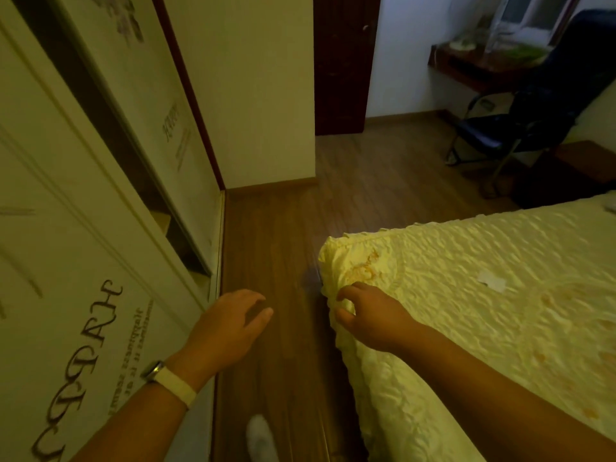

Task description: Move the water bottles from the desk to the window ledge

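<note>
Water bottles: a tall clear upright shape [496,25] is standing on the far desk; it is too blurred to confirm as a bottle, and no others are making themselves out.
Desk: dark wood desk [466,70] is sitting at the far right of the room under a window [530,11], whose ledge is not showing clearly.
Bearing from hands: the desk is lying ahead and to the right, well apart from both hands, with open wood floor [283,228] running between.
Long axis: the clear shape is standing vertical, so I judge a side-on grasp will be called for once the person is arriving.
Nearer hand: the right hand [370,315] is lying on the desk's side.
Right hand state: fingers loosely curled, holding nothing, hanging over the corner of the yellow bed cover [466,278]; contact cannot be told.
Left hand state: left hand [230,325] is spread and relaxed, holding nothing, hovering beside the wardrobe [83,228].
Obstruction: a dark chair [506,128] is standing before the desk.
Stage: judged as walking toward the desk, nothing carried.
</note>
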`<act>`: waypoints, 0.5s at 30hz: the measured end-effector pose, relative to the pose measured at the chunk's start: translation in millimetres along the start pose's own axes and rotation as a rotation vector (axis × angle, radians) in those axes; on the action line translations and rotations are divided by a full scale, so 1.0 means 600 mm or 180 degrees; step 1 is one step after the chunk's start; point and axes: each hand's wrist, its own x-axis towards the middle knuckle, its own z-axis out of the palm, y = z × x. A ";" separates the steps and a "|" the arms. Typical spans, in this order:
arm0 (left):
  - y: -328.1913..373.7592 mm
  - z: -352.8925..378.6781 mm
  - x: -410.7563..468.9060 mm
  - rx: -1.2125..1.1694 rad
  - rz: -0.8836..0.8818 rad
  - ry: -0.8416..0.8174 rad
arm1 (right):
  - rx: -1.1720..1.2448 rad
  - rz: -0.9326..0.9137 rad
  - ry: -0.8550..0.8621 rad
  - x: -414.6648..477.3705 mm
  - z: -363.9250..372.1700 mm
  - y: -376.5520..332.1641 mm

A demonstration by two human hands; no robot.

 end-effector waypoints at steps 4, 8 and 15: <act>-0.040 -0.002 0.095 -0.0043 0.0027 -0.0169 | -0.0110 0.0009 -0.0023 0.106 -0.005 -0.011; -0.089 -0.035 0.227 -0.0030 0.0132 -0.0230 | -0.0251 0.0132 -0.0012 0.242 -0.016 -0.033; -0.160 -0.156 0.463 -0.0037 0.0302 -0.0292 | -0.0310 0.0265 0.0145 0.457 -0.061 -0.096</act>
